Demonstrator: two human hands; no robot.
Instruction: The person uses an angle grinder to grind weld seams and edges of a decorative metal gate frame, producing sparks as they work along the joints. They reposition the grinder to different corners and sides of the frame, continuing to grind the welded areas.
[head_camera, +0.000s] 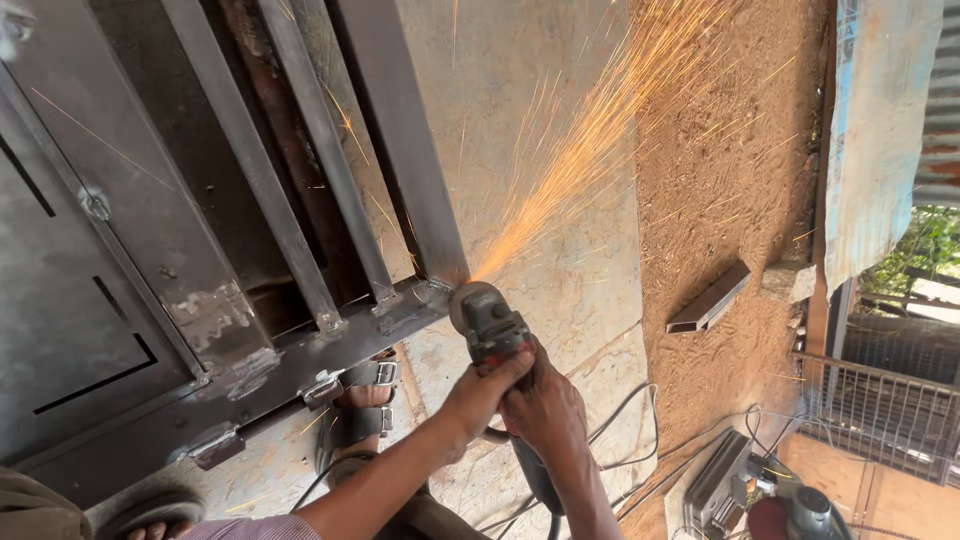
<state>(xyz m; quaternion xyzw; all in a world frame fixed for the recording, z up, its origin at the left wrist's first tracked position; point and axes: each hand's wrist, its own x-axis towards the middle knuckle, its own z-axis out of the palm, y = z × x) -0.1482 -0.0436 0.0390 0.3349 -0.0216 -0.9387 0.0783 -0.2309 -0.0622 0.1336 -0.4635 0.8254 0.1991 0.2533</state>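
Both hands wrap tight round angle grinder (492, 328). Left hand (482, 390) holds front of body, right hand (545, 408) just behind, at 5 o'clock from it. Grinder disc sits at 11 o'clock from hands, touching corner of grey metal gate frame (390, 160). Orange sparks (590, 130) fly toward 1 o'clock over concrete floor (560, 270). Sandalled foot (362, 405) under frame, at 9 o'clock from hands. Short metal tube (708, 297) lies on sand at 3 o'clock. Cables (625, 440) trail behind.
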